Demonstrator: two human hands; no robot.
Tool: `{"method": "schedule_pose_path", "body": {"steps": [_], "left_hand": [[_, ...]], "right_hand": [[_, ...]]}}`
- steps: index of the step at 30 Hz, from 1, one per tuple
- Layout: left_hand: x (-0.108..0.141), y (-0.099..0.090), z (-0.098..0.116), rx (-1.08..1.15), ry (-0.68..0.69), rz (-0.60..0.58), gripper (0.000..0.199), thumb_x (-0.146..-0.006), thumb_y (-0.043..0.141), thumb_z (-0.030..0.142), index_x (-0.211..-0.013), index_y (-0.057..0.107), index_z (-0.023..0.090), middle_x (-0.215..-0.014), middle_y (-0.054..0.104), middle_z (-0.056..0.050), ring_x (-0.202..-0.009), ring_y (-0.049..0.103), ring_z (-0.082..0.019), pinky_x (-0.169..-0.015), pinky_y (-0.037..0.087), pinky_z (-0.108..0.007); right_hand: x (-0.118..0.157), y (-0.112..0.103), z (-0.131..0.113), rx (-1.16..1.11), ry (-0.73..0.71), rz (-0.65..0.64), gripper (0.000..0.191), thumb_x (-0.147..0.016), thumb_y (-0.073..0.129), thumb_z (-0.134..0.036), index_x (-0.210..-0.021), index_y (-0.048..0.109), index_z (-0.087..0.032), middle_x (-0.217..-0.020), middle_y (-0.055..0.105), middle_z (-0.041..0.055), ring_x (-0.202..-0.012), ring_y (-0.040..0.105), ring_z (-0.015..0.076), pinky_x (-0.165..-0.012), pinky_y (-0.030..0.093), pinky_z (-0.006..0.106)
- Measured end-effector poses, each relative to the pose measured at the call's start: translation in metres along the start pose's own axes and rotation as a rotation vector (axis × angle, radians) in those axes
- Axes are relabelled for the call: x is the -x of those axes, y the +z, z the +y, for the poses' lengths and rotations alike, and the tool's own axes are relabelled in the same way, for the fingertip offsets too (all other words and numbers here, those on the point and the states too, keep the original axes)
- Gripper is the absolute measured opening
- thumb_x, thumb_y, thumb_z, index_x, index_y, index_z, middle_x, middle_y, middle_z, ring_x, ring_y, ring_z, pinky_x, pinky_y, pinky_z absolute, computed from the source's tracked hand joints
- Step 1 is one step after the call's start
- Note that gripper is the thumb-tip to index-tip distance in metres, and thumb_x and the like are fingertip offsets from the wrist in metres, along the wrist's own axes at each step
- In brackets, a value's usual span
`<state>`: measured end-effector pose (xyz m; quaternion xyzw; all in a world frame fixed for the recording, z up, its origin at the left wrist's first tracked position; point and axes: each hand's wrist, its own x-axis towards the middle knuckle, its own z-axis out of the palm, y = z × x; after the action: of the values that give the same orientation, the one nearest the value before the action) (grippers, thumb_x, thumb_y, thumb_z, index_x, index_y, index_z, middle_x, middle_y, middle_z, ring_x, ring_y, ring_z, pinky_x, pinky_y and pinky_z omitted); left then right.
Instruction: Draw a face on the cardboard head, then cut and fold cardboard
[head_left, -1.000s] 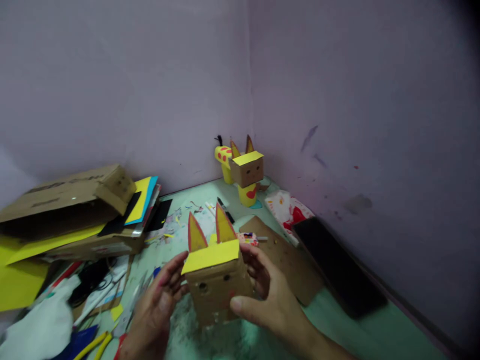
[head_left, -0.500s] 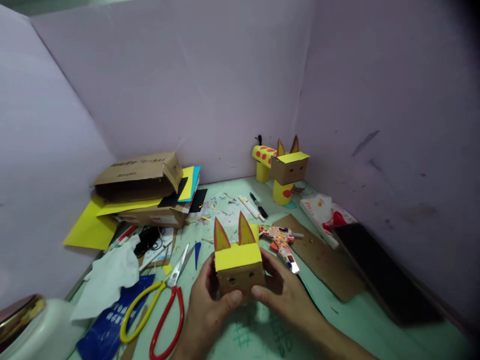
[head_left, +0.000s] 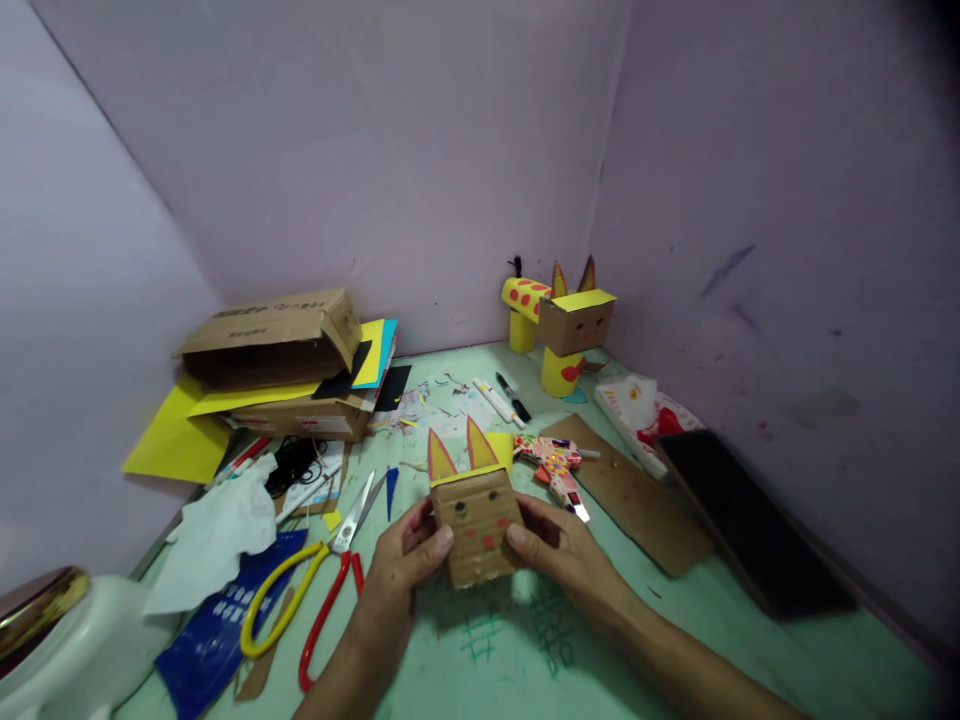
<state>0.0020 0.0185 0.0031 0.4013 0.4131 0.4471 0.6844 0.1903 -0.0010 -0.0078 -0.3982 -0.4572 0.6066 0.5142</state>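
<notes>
Between both hands is a small cardboard box head (head_left: 480, 515) with a drawn face and two pointed yellow ears edged in red. My left hand (head_left: 405, 560) grips its left side, thumb on the front. On the opposite side my right hand (head_left: 559, 550) holds it, thumb near the cheek. The drawn face is tilted up toward me. Left of my left hand lie scissors (head_left: 330, 560) with one yellow and one red handle. Just beyond my right hand is a patterned glue gun (head_left: 553, 465).
A finished-looking box-headed animal figure (head_left: 574, 325) stands at the back right. Cardboard boxes (head_left: 274, 335) and coloured paper are stacked at the back left. A cardboard strip (head_left: 637, 500) and a dark flat slab (head_left: 742, 520) lie right. Markers (head_left: 499, 403) lie mid-table; a white jar (head_left: 97, 640) is front left.
Both hands have tipped the box head back, so its front face now shows more and its yellow top is hardly visible. The grip stays two-handed.
</notes>
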Motion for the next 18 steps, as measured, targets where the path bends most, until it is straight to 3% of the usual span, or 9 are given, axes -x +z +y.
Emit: {"method": "schedule_pose_path", "body": {"steps": [4, 9, 18], "left_hand": [[0.0008, 0.0006, 0.0032, 0.015, -0.006, 0.033, 0.061, -0.062, 0.079, 0.039, -0.114, 0.063, 0.012, -0.111, 0.07, -0.014, -0.108, 0.063, -0.032, -0.092, 0.05, -0.038], [0.0029, 0.0011, 0.0046, 0.029, -0.02, 0.048, 0.06, -0.064, 0.078, 0.038, -0.116, 0.062, 0.011, -0.111, 0.071, -0.014, -0.108, 0.063, -0.032, -0.091, 0.05, -0.037], [-0.0022, -0.0012, -0.0045, 0.05, -0.036, -0.001, 0.071, -0.056, 0.083, 0.034, -0.118, 0.06, 0.01, -0.109, 0.071, -0.016, -0.105, 0.064, -0.035, -0.091, 0.051, -0.042]], "right_hand": [[0.0027, -0.0023, 0.0001, -0.118, 0.034, -0.009, 0.047, -0.079, 0.066, -0.05, -0.116, 0.068, -0.022, -0.125, 0.066, 0.0084, -0.122, 0.054, 0.0314, -0.106, 0.036, 0.049], [0.0031, -0.0048, -0.0014, -0.142, 0.023, -0.13, 0.05, -0.078, 0.07, -0.039, -0.125, 0.062, -0.023, -0.125, 0.065, 0.0072, -0.116, 0.057, 0.0302, -0.103, 0.038, 0.046], [0.0037, -0.0029, -0.0032, -0.125, 0.055, -0.052, 0.049, -0.073, 0.073, -0.039, -0.118, 0.067, -0.022, -0.117, 0.069, 0.0076, -0.109, 0.06, 0.0296, -0.1, 0.041, 0.045]]}}
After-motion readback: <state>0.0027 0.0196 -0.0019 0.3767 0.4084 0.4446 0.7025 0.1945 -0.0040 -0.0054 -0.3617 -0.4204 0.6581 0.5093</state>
